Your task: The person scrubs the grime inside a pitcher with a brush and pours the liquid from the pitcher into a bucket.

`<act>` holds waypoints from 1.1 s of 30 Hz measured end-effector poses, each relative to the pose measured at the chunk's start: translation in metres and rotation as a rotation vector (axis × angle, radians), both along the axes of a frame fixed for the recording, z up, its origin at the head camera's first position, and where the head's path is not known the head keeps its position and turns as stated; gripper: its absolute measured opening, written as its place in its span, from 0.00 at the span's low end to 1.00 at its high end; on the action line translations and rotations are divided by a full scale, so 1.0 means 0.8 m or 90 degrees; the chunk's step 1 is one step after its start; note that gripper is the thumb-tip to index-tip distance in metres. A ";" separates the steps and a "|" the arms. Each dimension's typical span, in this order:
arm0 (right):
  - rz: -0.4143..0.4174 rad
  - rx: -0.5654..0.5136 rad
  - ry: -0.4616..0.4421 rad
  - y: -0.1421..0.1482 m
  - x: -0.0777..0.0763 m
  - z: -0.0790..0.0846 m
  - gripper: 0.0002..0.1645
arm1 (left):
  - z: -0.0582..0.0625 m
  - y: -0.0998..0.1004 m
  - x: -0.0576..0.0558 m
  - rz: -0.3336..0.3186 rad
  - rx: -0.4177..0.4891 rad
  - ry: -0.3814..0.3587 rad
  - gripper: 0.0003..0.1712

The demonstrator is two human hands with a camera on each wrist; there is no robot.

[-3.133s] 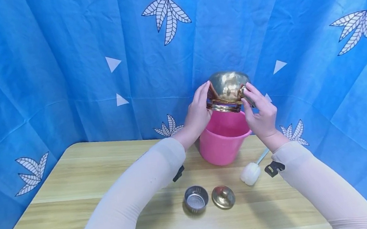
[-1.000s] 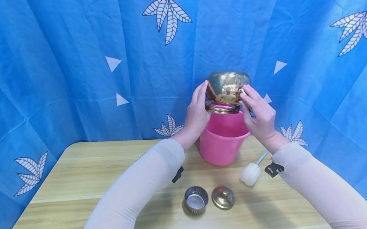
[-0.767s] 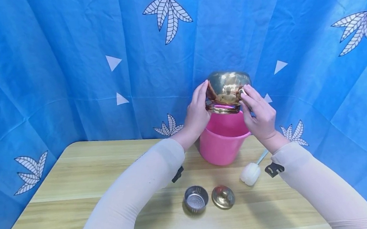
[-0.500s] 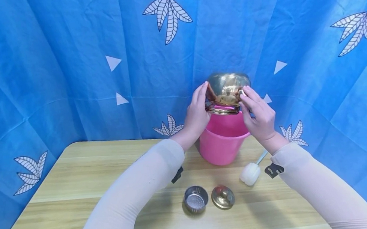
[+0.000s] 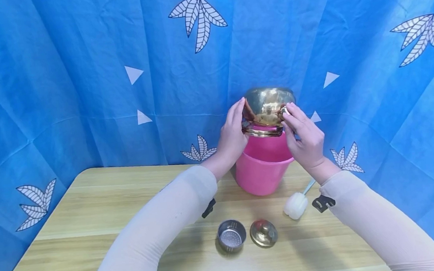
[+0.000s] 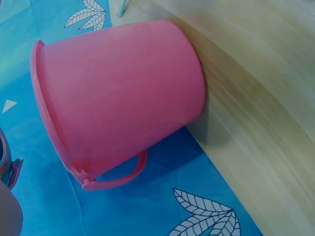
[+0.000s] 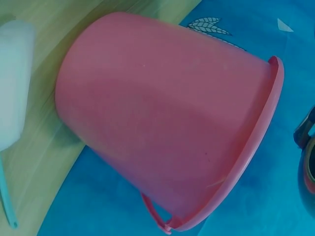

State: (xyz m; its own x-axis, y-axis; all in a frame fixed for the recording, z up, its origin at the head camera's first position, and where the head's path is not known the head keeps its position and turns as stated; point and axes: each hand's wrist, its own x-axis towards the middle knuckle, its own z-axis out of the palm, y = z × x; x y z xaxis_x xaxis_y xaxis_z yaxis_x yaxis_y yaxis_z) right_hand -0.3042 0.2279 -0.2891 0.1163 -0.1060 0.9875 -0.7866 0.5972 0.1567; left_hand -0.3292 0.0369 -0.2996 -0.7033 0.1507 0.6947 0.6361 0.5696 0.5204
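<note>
A shiny gold teapot (image 5: 270,101) is held tipped, opening downward, over the mouth of a pink bucket (image 5: 261,176). My left hand (image 5: 233,133) grips the pot's left side, fingers along its wall. On the right, my right hand (image 5: 305,138) pinches a part that sticks out from the pot; the fingers partly cover it. The pot's inside is hidden. Only a sliver of the teapot (image 7: 309,172) shows at the edge of the right wrist view. The bucket (image 6: 123,93) fills much of the left wrist view, its handle hanging down.
On the wooden table (image 5: 101,215), a metal strainer cup (image 5: 232,248) stands near the front, beside the gold lid (image 5: 264,234). A white sponge brush (image 5: 296,206) with a pale green handle lies right of the bucket. A blue patterned curtain (image 5: 107,85) hangs behind.
Both hands have lowered the teapot slightly and shifted it a little left. Its tilt looks much the same, and the bucket, strainer cup, lid and brush stay put.
</note>
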 end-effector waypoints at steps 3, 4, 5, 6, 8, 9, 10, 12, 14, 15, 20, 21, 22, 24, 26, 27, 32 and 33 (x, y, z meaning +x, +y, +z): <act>0.003 0.003 -0.006 0.000 -0.002 -0.002 0.20 | -0.001 -0.002 0.000 -0.002 0.002 -0.004 0.60; 0.002 0.003 -0.008 0.000 -0.003 -0.003 0.20 | -0.002 -0.002 -0.001 -0.002 0.003 -0.005 0.60; 0.002 0.004 -0.010 0.000 -0.003 -0.003 0.20 | -0.003 -0.003 -0.001 -0.003 0.003 -0.006 0.61; 0.000 0.005 -0.011 0.000 -0.003 -0.004 0.20 | -0.003 -0.003 -0.001 -0.003 0.003 -0.006 0.61; -0.003 0.007 -0.016 -0.001 -0.003 -0.004 0.19 | -0.005 -0.005 -0.002 -0.004 0.003 -0.008 0.61; -0.005 0.007 -0.017 -0.002 -0.003 -0.004 0.19 | -0.006 -0.005 -0.002 -0.004 0.003 -0.008 0.61; -0.006 0.006 -0.020 -0.003 -0.002 -0.004 0.19 | -0.007 -0.006 -0.002 -0.004 0.004 -0.012 0.61; -0.009 0.004 -0.024 -0.005 -0.001 -0.004 0.19 | -0.008 -0.007 -0.002 -0.004 0.005 -0.018 0.62; -0.012 0.002 -0.029 -0.005 0.000 -0.004 0.19 | -0.008 -0.009 -0.001 -0.005 0.002 -0.026 0.62; -0.013 0.001 -0.033 -0.005 0.000 -0.005 0.19 | -0.009 -0.009 -0.001 -0.005 -0.001 -0.029 0.62; -0.020 -0.001 -0.055 -0.002 0.001 -0.010 0.20 | -0.012 -0.011 0.001 -0.012 -0.017 -0.030 0.61; -0.023 0.000 -0.059 -0.002 0.001 -0.011 0.20 | -0.012 -0.012 0.002 -0.014 -0.020 -0.027 0.61; -0.024 0.000 -0.062 -0.001 0.002 -0.012 0.20 | -0.013 -0.012 0.002 -0.016 -0.022 -0.024 0.61; -0.026 -0.002 -0.068 -0.001 0.004 -0.012 0.20 | -0.014 -0.013 0.003 -0.020 -0.024 -0.018 0.61; -0.027 -0.004 -0.074 -0.002 0.006 -0.012 0.20 | -0.014 -0.014 0.004 -0.022 -0.027 -0.016 0.60; -0.028 -0.005 -0.077 -0.002 0.008 -0.012 0.20 | -0.014 -0.014 0.005 -0.023 -0.027 -0.018 0.60; -0.038 -0.009 -0.102 -0.003 0.016 -0.008 0.19 | -0.013 -0.016 0.007 -0.029 -0.037 -0.030 0.60; -0.040 -0.010 -0.109 -0.003 0.017 -0.008 0.19 | -0.012 -0.017 0.007 -0.029 -0.040 -0.033 0.60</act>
State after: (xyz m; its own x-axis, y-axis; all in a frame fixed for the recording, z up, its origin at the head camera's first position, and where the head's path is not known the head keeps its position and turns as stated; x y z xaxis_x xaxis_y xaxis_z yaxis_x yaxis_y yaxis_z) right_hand -0.2904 0.2255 -0.2953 -0.0602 -0.0926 0.9939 -0.7622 0.6472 0.0141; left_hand -0.3236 0.0234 -0.3095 -0.7293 0.2256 0.6459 0.6353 0.5737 0.5170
